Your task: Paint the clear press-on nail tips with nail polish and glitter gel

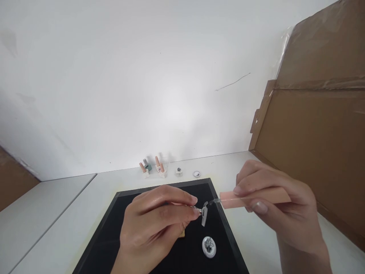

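Left hand (pixel 155 222), fingers pinched on a small clip (pixel 204 214) holding a pale nail tip above the black mat (pixel 125 213); right hand (pixel 273 205), fingers pressed around a pink brush handle (pixel 256 198) whose bristle end touches that tip. On the mat — one open white pot (pixel 209 246), dark-and-silver contents. At the tabletop's (pixel 71 213) far edge — polish bottles (pixel 152 167) and two tiny jars (pixel 187 172), contents unclear.

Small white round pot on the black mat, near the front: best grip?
Pinch the small white pot across its round rim, coming straight down from above. It sits low and flat on the black mat, apart from both hands, with clear mat around it. A side approach would likely just slide it.
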Tool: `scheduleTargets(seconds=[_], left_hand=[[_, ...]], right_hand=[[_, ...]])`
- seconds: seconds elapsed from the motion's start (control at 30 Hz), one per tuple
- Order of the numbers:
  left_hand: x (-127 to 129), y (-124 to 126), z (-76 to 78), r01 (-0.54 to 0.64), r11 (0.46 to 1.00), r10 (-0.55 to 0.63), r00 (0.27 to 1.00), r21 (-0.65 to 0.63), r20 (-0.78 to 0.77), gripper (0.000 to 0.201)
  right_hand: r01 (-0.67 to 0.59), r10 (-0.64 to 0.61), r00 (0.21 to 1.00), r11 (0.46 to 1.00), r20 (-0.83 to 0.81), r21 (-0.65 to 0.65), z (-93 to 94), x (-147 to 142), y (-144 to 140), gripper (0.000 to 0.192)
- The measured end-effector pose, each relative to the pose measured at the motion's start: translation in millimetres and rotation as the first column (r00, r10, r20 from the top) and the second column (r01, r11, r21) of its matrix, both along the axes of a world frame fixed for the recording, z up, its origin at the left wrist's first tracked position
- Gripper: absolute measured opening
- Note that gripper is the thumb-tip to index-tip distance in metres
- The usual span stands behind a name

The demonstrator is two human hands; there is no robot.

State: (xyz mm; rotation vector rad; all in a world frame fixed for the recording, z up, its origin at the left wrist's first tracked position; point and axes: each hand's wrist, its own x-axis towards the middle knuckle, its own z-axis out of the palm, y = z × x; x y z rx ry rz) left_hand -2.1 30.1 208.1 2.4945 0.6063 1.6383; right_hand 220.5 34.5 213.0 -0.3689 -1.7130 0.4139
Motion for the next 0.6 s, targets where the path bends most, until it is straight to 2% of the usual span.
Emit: scheduleTargets(seconds=[0.27,0.6], left_hand=[[2.8,1.1,5.7,-0.033,0.999,0.033,0.999,0.011,-0.009,0.032],[4.1,-0.3,-0.8,-0.036,0.999,0.036,0.999,0.029,-0.011,0.034]], right_hand=[[-0.081,0.080,0.996,0.996,0.027,0.039,7.0,-2.5,0.0,0.014],[0.021,-0.021,1.000,0.999,0.002,0.024,-1.0,0.4,-0.1,0.006]])
